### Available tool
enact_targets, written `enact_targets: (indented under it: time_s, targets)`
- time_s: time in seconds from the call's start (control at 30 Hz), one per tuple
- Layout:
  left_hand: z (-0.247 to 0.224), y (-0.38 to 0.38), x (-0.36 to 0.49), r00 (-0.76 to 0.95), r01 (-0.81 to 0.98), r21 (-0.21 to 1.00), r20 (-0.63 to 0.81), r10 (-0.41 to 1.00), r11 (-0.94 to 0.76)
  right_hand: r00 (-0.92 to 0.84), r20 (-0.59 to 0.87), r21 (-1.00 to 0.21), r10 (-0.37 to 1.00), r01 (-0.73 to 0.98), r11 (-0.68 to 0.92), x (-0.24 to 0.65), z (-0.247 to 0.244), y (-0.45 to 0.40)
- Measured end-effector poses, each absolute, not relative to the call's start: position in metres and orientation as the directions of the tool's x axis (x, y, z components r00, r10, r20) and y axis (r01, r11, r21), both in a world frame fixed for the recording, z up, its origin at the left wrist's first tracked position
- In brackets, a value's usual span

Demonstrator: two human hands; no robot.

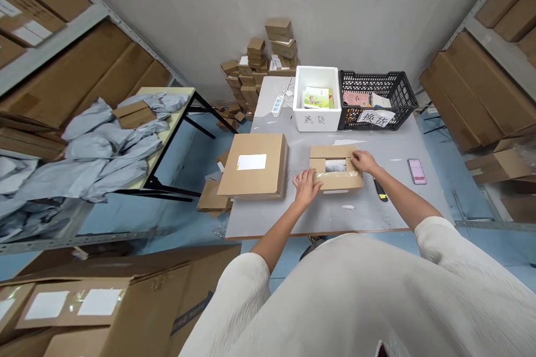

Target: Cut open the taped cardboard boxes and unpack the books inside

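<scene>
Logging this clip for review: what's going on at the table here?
A person stands at a grey table with both hands on a small cardboard box. Its top flaps are parted, with something white showing inside. The left hand rests on the box's near left corner and the right hand on its right flap. A larger closed box with a white label lies to the left, a phone to the right. A white foam bin and a black crate sit at the far edge.

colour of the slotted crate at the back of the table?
Black; the crate sits right of the white foam box, clearest in the head view.
</scene>
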State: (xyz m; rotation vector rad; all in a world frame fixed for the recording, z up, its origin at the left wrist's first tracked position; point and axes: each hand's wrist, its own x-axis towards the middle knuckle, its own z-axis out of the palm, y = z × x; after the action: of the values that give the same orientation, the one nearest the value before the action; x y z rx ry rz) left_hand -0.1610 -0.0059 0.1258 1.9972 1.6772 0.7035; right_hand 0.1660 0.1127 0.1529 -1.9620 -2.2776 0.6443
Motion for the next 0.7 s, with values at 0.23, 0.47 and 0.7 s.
enact_targets:
  time_s: [0.23, 0.47, 0.7]
  targets:
    - [0.153, -0.004, -0.169, 0.156, 0.718, 0.666, 0.128, 0.979, -0.201, -0.207, -0.319, -0.358, 0.925, 0.930, 0.084, 0.164, 0.165, 0.113]
    - [0.149, 0.007, -0.157, 0.247, 0.806, 0.558, -0.012, 0.969, -0.198, -0.250, -0.326, -0.316, 0.912, 0.938, 0.144, 0.165, 0.157, 0.117]
    - [0.147, 0.011, -0.153, 0.415, 0.816, 0.442, 0.000, 0.910, -0.372, -0.261, -0.290, -0.319, 0.921, 0.933, 0.164, 0.167, 0.144, 0.116]
